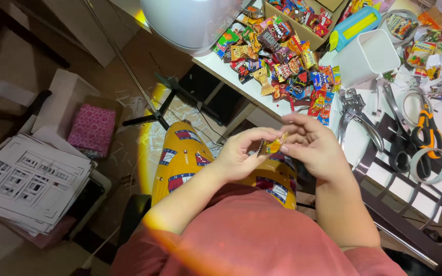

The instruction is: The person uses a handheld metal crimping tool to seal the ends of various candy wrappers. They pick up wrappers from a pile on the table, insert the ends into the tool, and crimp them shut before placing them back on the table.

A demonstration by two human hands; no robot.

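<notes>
Both hands meet over my lap, just in front of the white table's edge (216,65). A small orange and yellow candy wrapper (273,145) is pinched between them. My left hand (239,153) grips its left end with thumb and fingers. My right hand (313,145) holds the right end with its fingertips. A heap of colourful wrapped candies (277,59) lies on the table just beyond the hands.
A white square cup (367,56), a metal hole punch (354,110), orange-handled scissors (425,128), a tape roll (431,163) and a candy box (303,20) sit on the table. Left on the floor lie a paper stack (26,184), a pink packet (92,130) and a tripod stand (164,102).
</notes>
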